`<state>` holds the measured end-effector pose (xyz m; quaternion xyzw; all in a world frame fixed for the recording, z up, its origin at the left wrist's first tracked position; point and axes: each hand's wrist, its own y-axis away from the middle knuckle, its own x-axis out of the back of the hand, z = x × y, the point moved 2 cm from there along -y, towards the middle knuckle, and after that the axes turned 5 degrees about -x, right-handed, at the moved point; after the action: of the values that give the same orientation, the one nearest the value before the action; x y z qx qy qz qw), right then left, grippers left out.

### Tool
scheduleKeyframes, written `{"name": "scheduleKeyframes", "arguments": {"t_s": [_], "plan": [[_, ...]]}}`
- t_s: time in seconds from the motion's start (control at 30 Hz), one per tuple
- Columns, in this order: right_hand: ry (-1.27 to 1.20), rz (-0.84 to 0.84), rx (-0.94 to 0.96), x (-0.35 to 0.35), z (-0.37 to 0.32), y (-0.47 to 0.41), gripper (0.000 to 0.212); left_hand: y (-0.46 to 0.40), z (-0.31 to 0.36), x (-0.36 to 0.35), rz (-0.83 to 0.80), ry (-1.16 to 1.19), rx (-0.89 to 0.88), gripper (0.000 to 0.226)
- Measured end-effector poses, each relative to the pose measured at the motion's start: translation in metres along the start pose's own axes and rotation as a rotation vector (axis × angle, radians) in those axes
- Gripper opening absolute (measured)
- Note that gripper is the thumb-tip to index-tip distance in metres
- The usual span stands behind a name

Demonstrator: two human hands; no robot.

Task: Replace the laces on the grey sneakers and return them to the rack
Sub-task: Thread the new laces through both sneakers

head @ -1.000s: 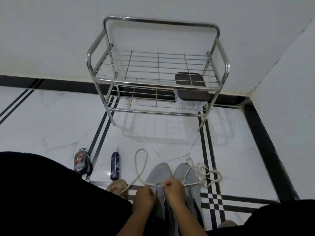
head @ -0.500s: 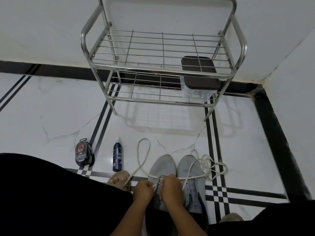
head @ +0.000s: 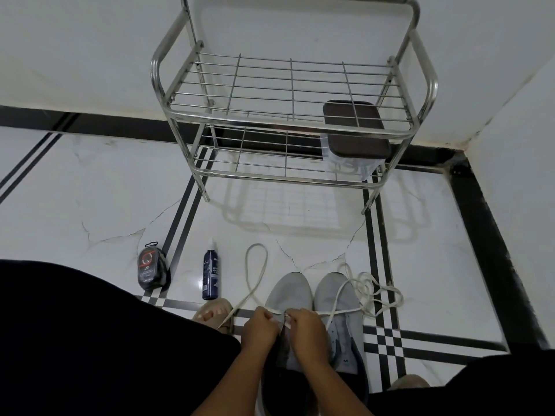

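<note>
The left hand (head: pixel 260 328) and right hand (head: pixel 306 328) hide the left sneaker's (head: pixel 289 294) eyelets.

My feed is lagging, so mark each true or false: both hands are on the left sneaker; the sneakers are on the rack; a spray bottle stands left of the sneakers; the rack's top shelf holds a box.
1. Both hands, left hand and right hand, are on the left sneaker: true.
2. Sneakers on the rack: false, they sit on the floor.
3. A spray bottle stands left of the sneakers: true.
4. Top shelf holds a box: false, the box is on the lower shelf.
</note>
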<state>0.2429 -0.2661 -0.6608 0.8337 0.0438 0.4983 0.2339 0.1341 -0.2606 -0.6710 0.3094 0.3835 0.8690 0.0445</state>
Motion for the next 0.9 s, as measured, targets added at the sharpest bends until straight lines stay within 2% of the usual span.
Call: {"name": "scheduleKeyframes", "arguments": {"t_s": [0.07, 0.1, 0.2, 0.27, 0.4, 0.47, 0.5, 0.53, 0.57, 0.63, 0.7, 0.73, 0.8, 0.9], "plan": [[0.02, 0.186, 0.023, 0.005, 0.003, 0.011, 0.005, -0.001, 0.0, -0.002, -0.018, 0.004, -0.032, 0.008], [0.055, 0.225, 0.018, 0.007, 0.004, 0.017, 0.01, -0.004, -0.001, -0.005, -0.009, 0.003, -0.047, 0.01], [0.195, 0.004, -0.101, 0.006, 0.016, 0.032, 0.031, -0.005, -0.002, -0.01, -0.025, 0.021, -0.049, 0.017], [0.222, -0.105, -0.132, 0.005, 0.029, 0.034, 0.033, -0.007, 0.0, -0.006, 0.05, 0.061, -0.021, 0.012], [0.241, -0.132, -0.191, 0.007, 0.038, 0.034, 0.029, -0.02, 0.006, 0.041, 0.343, 0.09, 0.079, 0.02], [0.229, -0.114, -0.205, 0.008, 0.037, 0.034, 0.029, -0.03, 0.015, 0.087, 0.508, 0.28, 0.136, 0.027], [0.219, -0.113, -0.212, 0.01, 0.037, 0.034, 0.029, -0.028, 0.023, 0.112, 0.629, 0.274, 0.152, 0.035], [0.209, -0.118, -0.223, 0.011, 0.036, 0.034, 0.028, -0.025, 0.034, 0.131, 0.741, 0.233, 0.157, 0.038], [0.202, -0.12, -0.23, 0.011, 0.036, 0.034, 0.028, -0.017, 0.042, 0.138, 0.814, 0.212, 0.043, 0.032], [0.195, -0.133, -0.252, 0.011, 0.034, 0.033, 0.028, -0.003, 0.064, 0.128, 0.749, 0.179, -0.27, 0.03], [0.194, -0.142, -0.258, 0.013, 0.031, 0.033, 0.028, 0.0, 0.059, 0.084, 0.406, -0.155, -0.392, 0.03], [0.192, -0.148, -0.259, 0.014, 0.03, 0.033, 0.028, -0.003, 0.047, 0.058, 0.249, -0.277, -0.352, 0.029], [0.192, -0.157, -0.265, 0.016, 0.028, 0.034, 0.029, -0.004, 0.011, 0.013, 0.037, -0.365, -0.299, 0.027], [0.187, -0.17, -0.267, 0.017, 0.03, 0.035, 0.029, 0.012, -0.008, -0.007, 0.056, -0.214, -0.186, 0.025]]}}
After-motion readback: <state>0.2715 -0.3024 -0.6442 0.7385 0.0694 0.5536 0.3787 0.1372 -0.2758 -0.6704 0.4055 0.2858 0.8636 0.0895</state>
